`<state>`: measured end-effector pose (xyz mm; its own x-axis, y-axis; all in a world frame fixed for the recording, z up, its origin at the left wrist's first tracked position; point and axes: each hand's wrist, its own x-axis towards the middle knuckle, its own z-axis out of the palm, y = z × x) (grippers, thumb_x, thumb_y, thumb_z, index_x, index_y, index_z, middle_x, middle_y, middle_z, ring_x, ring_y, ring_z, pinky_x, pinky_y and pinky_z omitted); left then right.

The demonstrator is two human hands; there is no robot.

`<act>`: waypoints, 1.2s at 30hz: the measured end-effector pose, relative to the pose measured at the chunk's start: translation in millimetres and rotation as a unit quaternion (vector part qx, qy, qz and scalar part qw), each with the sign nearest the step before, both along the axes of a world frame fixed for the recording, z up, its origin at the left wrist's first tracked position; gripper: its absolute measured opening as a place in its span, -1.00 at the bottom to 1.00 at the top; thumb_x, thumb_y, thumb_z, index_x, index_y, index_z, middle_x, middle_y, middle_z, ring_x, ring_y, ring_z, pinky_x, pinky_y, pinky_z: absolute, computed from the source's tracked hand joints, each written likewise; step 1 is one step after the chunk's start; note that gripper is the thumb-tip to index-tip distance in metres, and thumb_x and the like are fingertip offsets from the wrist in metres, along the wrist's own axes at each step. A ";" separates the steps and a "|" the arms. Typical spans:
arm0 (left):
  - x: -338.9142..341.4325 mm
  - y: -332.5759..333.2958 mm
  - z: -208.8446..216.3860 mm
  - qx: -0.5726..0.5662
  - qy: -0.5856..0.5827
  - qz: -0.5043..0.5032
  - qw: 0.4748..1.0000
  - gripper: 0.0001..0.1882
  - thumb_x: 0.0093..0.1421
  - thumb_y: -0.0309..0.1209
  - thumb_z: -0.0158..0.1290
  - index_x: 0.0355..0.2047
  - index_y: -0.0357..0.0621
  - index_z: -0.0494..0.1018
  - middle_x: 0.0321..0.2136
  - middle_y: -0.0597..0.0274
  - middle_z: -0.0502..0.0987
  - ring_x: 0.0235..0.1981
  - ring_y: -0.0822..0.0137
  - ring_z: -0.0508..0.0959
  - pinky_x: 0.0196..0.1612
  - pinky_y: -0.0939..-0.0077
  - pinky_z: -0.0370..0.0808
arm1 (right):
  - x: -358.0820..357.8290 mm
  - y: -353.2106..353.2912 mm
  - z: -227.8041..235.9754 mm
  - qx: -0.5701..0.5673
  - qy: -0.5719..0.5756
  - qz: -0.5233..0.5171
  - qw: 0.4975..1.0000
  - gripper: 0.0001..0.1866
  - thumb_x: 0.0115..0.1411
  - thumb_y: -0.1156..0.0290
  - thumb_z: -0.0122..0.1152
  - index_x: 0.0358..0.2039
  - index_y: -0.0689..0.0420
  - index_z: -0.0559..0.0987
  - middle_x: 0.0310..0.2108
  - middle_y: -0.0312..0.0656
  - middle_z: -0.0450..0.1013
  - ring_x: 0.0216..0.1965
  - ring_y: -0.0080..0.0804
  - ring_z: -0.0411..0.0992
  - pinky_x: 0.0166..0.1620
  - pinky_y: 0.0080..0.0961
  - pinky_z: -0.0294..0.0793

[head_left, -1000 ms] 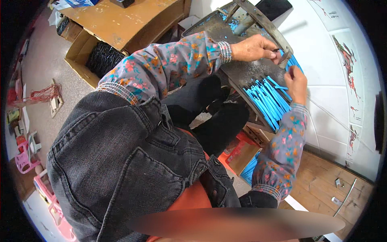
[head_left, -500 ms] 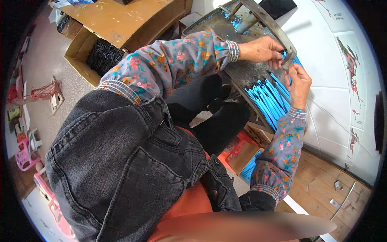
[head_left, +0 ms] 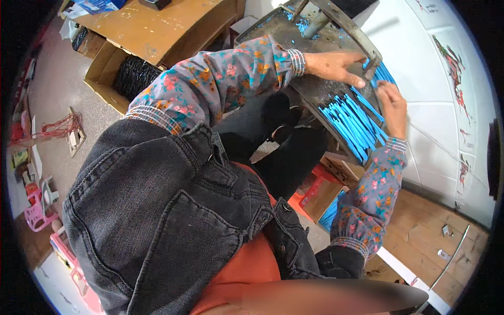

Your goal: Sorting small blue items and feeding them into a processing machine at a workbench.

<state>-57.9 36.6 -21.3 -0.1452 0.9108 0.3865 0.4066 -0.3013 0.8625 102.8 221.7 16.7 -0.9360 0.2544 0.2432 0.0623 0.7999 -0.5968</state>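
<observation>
Blue strips lie on the dark worktop, right of the frame's centre; above them the left hand has its fingers parted; the right hand curls, its grip impossible to tell.

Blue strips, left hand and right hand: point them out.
Blue strips (head_left: 350, 128), head view: middle of the near pile.
Left hand (head_left: 333, 65), head view: back of the hand.
Right hand (head_left: 394, 108), head view: back of the hand.
</observation>
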 end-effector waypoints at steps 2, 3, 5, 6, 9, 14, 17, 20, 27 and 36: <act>7.8 2.5 -16.4 -0.010 0.111 0.005 0.994 -0.08 0.08 0.16 -0.06 0.13 -0.45 0.03 0.11 -0.29 0.14 0.13 -0.03 0.22 0.13 0.25 0.24 | 11.8 -5.7 -23.0 0.068 -0.086 -0.014 0.994 -0.74 0.18 0.36 0.06 -0.26 0.32 0.50 -0.22 -0.01 0.45 -0.17 -0.20 0.42 -0.09 -0.44 0.36; 9.9 4.0 -30.3 -0.026 0.220 0.013 0.975 -0.08 0.09 0.17 -0.09 0.13 -0.48 0.03 0.12 -0.30 0.12 0.14 -0.06 0.20 0.13 0.25 0.22 | 20.4 -21.8 -38.7 0.100 -0.059 0.002 0.993 -0.64 0.19 0.30 0.04 -0.11 0.32 0.43 -0.13 0.08 0.40 -0.09 -0.06 0.38 -0.04 -0.38 0.34; 25.7 -4.2 -44.2 0.049 0.371 0.016 0.927 -0.08 0.10 0.19 -0.13 0.10 -0.50 0.05 0.13 -0.32 0.08 0.15 -0.13 0.17 0.18 0.13 0.13 | 47.9 -61.1 -39.5 0.263 -0.082 0.027 0.961 -0.42 0.19 0.10 -0.03 0.09 0.25 0.26 0.04 0.11 0.26 0.06 0.01 0.23 0.08 -0.21 0.18; 30.9 -4.4 -44.2 0.046 0.383 0.001 0.923 -0.09 0.10 0.19 -0.13 0.10 -0.49 0.06 0.14 -0.31 0.08 0.15 -0.14 0.16 0.19 0.11 0.10 | 53.0 -69.3 -37.7 0.268 -0.074 0.023 0.960 -0.39 0.18 0.07 -0.02 0.11 0.24 0.25 0.05 0.10 0.24 0.09 -0.01 0.21 0.10 -0.20 0.15; 29.8 2.2 -38.1 0.034 0.408 -0.012 0.912 -0.12 0.11 0.16 -0.12 0.10 -0.48 0.07 0.14 -0.30 0.09 0.15 -0.14 0.16 0.19 0.11 0.10 | 49.3 -56.7 -34.9 0.260 -0.079 0.014 0.962 -0.32 0.13 0.01 0.02 0.13 0.24 0.22 0.08 0.08 0.22 0.12 -0.03 0.18 0.11 -0.20 0.12; 15.8 -12.3 -20.1 -0.022 0.286 0.016 0.958 -0.22 0.12 -0.01 0.00 0.11 -0.42 0.08 0.11 -0.25 0.14 0.14 -0.05 0.21 0.16 0.25 0.19 | 57.9 -48.7 -8.6 0.233 -0.175 0.050 0.955 -0.07 -0.09 -0.12 0.20 0.17 0.22 0.15 0.13 0.06 0.16 0.15 -0.04 0.13 0.15 -0.19 0.08; 8.0 -44.2 8.0 -0.082 0.178 0.061 0.979 -0.36 0.16 -0.15 0.02 0.11 -0.34 0.15 0.00 -0.09 0.34 0.06 0.08 0.33 0.14 0.31 0.23 | 60.0 -49.9 -1.4 0.242 -0.208 0.053 0.946 -0.03 -0.12 -0.09 0.22 0.19 0.21 0.11 0.15 0.05 0.13 0.16 -0.05 0.13 0.14 -0.13 0.09; 9.2 -64.3 19.6 -0.137 -0.016 0.071 0.988 -0.46 0.19 -0.24 -0.01 0.08 -0.34 0.20 -0.03 -0.06 0.38 0.04 0.13 0.36 0.14 0.33 0.26 | 47.1 -55.4 5.2 0.236 -0.244 0.065 0.938 -0.07 -0.14 0.06 0.21 0.19 0.22 0.06 0.12 0.10 0.13 0.12 0.04 0.14 0.11 -0.04 0.15; 27.4 -38.8 18.6 -0.285 -0.575 0.060 0.765 -0.50 0.23 -0.35 -0.08 0.09 -0.38 0.12 0.10 -0.33 0.13 0.15 -0.07 0.17 0.21 0.19 0.15 | -15.4 -27.6 -49.3 0.284 -0.161 -0.042 0.944 -0.50 -0.11 0.37 0.12 -0.15 0.31 0.28 -0.30 0.22 0.41 -0.21 0.17 0.39 -0.14 -0.08 0.40; 36.5 45.9 -13.0 -0.177 -0.613 0.058 0.767 -0.62 0.10 -0.32 0.10 -0.16 -0.34 0.37 -0.33 0.12 0.50 -0.32 0.28 0.52 -0.21 0.40 0.47 | -33.1 -41.0 -45.7 -0.068 -0.086 -0.080 0.991 -0.63 -0.25 0.36 0.20 -0.38 0.31 0.49 -0.50 -0.02 0.48 -0.37 -0.12 0.47 -0.25 -0.32 0.43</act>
<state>-21.4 82.5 -34.3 -0.2902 0.8806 -0.3747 -0.7707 0.0170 0.6370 69.6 180.7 -29.0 -0.9059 0.4219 0.0366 0.2917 0.6843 -0.6684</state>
